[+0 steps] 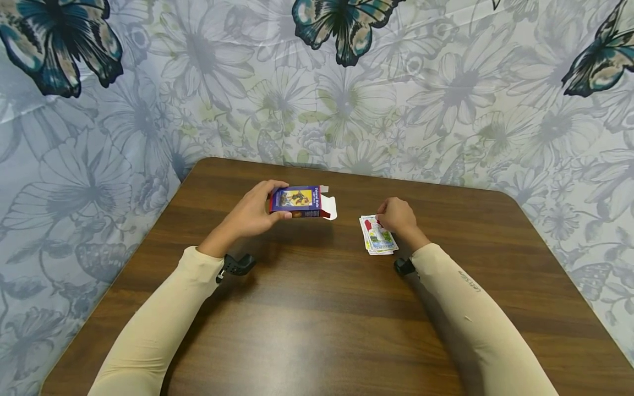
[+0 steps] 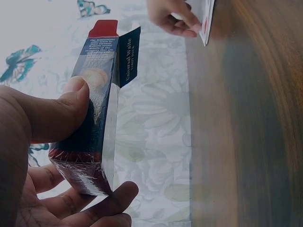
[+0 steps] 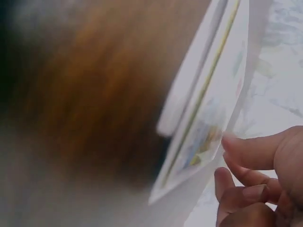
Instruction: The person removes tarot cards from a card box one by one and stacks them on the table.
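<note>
My left hand (image 1: 252, 212) holds a blue and red tarot card box (image 1: 297, 199) above the table, thumb on the near side and fingers around the far side. The box lies sideways with its white end flap (image 1: 329, 206) folded out to the right. In the left wrist view, the thumb presses the printed narrow side, which carries a red tab (image 2: 103, 28) at its far end. To the right, a slightly uneven stack of tarot cards (image 1: 378, 239) lies face up. My right hand (image 1: 398, 215) pinches the top card's edge between thumb and index finger (image 3: 236, 149).
The brown wooden table (image 1: 297, 330) extends around both hands. Behind it hangs a pale floral cloth (image 1: 446, 126) with large teal butterflies (image 1: 346, 27). Black straps sit on both wrists, over cream sleeves (image 1: 163, 319).
</note>
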A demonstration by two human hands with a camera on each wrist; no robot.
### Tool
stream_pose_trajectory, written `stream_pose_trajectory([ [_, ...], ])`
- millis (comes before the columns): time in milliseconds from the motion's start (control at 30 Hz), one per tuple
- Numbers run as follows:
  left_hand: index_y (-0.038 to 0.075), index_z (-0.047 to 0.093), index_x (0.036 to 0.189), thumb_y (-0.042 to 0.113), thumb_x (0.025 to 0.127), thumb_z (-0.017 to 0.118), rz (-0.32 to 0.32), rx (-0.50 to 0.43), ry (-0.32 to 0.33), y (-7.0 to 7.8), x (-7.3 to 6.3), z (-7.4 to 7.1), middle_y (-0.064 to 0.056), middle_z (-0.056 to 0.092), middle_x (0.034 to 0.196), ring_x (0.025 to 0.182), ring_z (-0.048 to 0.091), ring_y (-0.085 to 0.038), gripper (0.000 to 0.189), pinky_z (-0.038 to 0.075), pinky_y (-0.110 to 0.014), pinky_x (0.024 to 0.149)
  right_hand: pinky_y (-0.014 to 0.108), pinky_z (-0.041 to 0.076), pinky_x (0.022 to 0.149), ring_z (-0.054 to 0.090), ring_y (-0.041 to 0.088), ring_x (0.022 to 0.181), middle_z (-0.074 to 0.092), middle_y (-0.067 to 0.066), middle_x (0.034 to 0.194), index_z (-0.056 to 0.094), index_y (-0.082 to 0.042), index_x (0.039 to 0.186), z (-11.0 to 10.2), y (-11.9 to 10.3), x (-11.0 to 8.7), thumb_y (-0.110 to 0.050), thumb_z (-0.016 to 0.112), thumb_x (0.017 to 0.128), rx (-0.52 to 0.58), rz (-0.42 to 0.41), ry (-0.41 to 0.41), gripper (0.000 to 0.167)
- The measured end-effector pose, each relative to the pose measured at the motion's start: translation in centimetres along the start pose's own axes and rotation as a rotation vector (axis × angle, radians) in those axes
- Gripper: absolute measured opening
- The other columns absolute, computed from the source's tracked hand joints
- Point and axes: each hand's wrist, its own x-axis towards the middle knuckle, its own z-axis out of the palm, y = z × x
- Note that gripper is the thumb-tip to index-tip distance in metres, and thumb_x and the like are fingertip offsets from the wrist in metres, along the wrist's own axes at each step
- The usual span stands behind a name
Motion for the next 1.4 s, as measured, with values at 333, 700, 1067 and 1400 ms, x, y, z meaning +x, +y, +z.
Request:
stream_pose_trajectory([
  [333,0.012,0.045,0.142,0.031,0.087,0.076,-0.006,-0.003,-0.016,0.0,-0.1,0.1,-0.011,0.052,0.134,0.116,0.051,-0.026,0.066,0.043,-0.048,0.099,0.025,0.041,0.053,0.050,0.011,0.060,0.068,0.013,0.084,0.070,-0.001,0.102,-0.8,-8.3,-3.4,-0.021,0.064,0.096,0.698,-0.291,-0.037,0.022],
  [700,0.012,0.046,0.141,0.029,0.087,0.077,0.003,-0.017,-0.021,0.3,-0.4,0.4,-0.011,0.052,0.133,0.115,0.051,-0.027,0.065,0.043,-0.047,0.099,0.023,0.028,0.043,0.033,0.006,0.045,0.053,-0.008,0.059,0.060,-0.001,0.099,1.4,-11.3,-3.9,-0.014,0.057,0.096,0.877,-0.115,-0.231,0.014],
  [1067,0.012,0.045,0.141,0.029,0.086,0.077,0.009,0.004,-0.025,0.4,-0.1,0.3,-0.012,0.052,0.131,0.114,0.051,-0.027,0.065,0.043,-0.048,0.099,0.021,0.029,0.042,0.036,0.006,0.046,0.056,-0.005,0.065,0.053,0.000,0.100,1.0,-11.1,-3.9,-0.009,0.060,0.093,0.905,-0.084,-0.235,0.014],
  [1400,0.012,0.046,0.141,0.029,0.086,0.077,0.004,0.009,-0.016,0.4,-0.1,0.1,-0.012,0.052,0.132,0.116,0.051,-0.027,0.066,0.043,-0.048,0.099,0.024,0.027,0.045,0.033,0.006,0.049,0.052,-0.007,0.061,0.051,-0.003,0.113,0.2,-9.1,-4.0,-0.020,0.071,0.091,0.910,-0.066,-0.195,0.035],
])
